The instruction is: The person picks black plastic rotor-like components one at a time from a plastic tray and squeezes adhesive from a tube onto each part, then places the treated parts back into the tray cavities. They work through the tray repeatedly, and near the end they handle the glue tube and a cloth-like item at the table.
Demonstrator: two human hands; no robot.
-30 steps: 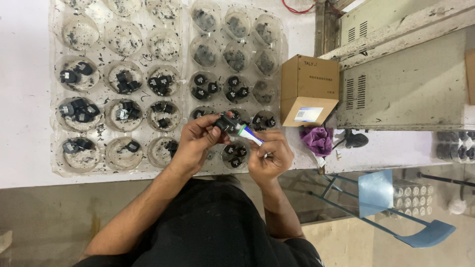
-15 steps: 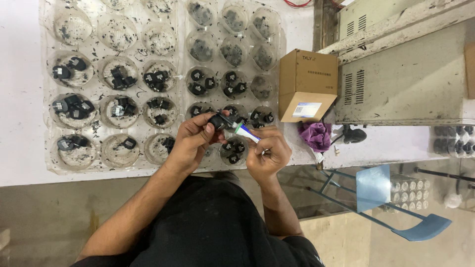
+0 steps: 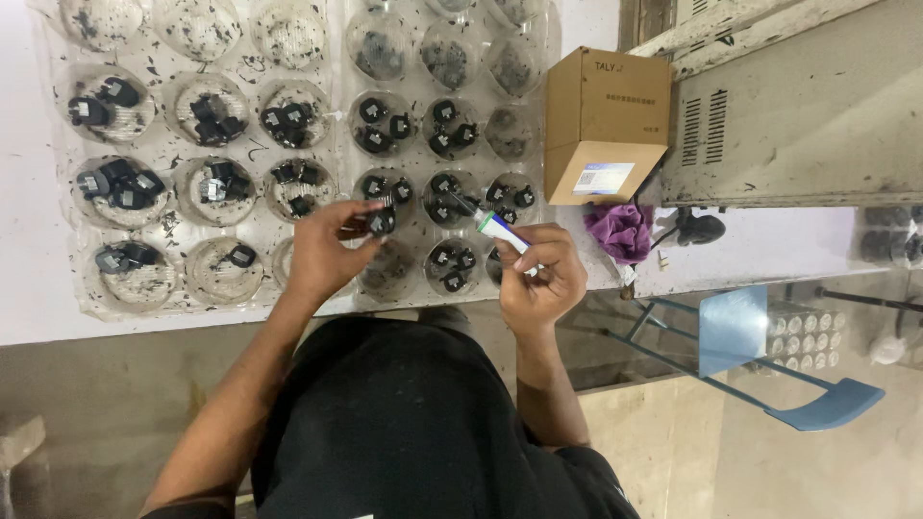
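Black plastic parts fill the cups of two clear trays point(image 3: 58, 288) on a white desk point(image 3: 29, 240). The left hand point(image 3: 322, 252) pinches one small black part point(image 3: 381, 222) above the trays, while the right hand point(image 3: 538, 274) grips a white tube point(image 3: 502, 231). A cardboard box point(image 3: 604, 120) stands nearby, just above a purple cloth point(image 3: 620, 231).

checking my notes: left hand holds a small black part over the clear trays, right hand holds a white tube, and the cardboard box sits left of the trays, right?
Not quite: in the head view the cardboard box sits right of the clear trays, not left. The left hand does hold a small black part, the right hand a white tube.
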